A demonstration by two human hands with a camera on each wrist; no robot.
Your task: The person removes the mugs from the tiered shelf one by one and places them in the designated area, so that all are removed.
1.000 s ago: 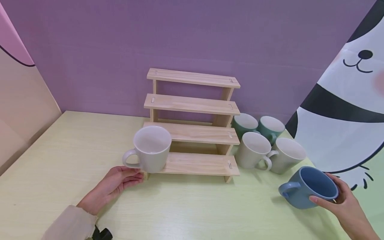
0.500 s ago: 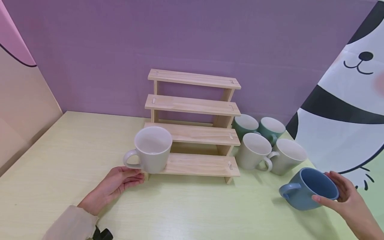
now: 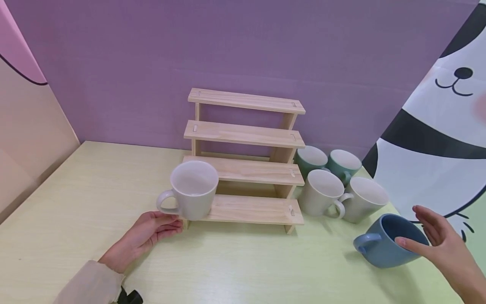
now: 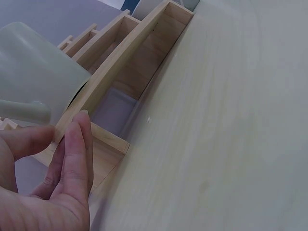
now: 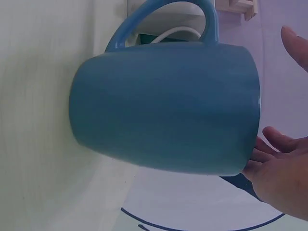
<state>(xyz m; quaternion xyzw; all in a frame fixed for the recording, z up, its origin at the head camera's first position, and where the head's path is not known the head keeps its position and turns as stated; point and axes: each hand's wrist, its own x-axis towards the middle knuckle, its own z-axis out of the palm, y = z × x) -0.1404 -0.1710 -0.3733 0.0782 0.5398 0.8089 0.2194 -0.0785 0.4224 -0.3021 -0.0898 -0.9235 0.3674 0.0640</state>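
Observation:
At the left end of a four-step wooden display rack [image 3: 244, 171], my left hand [image 3: 142, 238] pinches the corner of the lowest shelf [image 4: 103, 79] between thumb and fingers. A white mug [image 3: 193, 192] stands on that shelf just above the hand, its handle pointing left. To the right, a blue mug [image 3: 392, 245] stands upright on the table, handle also leftward. My right hand [image 3: 442, 249] is spread beside its rim, thumb in front and fingers raised behind. In the right wrist view the blue mug [image 5: 163, 108] fills the middle, with the fingertips near its rim.
Two white mugs [image 3: 320, 194] and two green mugs [image 3: 343, 164] with white insides stand in a cluster right of the rack. A purple backdrop [image 3: 243, 46] rises behind the table [image 3: 95, 181], and a panda print [image 3: 436, 169] covers the right side.
My right hand has loosened from the blue mug's rim, its fingers lifting and spreading away. The blue mug and my left hand stay in place.

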